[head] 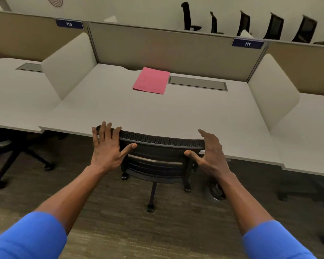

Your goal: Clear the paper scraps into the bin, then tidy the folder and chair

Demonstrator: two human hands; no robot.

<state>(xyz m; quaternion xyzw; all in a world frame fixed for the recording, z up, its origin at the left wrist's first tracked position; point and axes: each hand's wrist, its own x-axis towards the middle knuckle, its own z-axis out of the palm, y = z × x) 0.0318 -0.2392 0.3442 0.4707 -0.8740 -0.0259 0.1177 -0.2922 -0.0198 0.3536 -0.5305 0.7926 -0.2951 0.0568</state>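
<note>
A black mesh-backed office chair (157,146) stands against the front edge of the white desk (176,116), its seat tucked under it. My left hand (107,146) rests flat with spread fingers on the left end of the chair's backrest top. At the right end of the backrest is my right hand (209,154), fingers apart and thumb out, holding nothing. A pink folder (151,80) lies closed and flat at the back middle of the desk. No paper scraps show on the desk.
Grey partition panels (165,47) and white side dividers (69,66) enclose the desk, labelled 110 and 111. A grey cable hatch (197,83) sits right of the folder. Another chair base (17,157) stands under the left desk. A dark round object (216,189) lies on the carpet.
</note>
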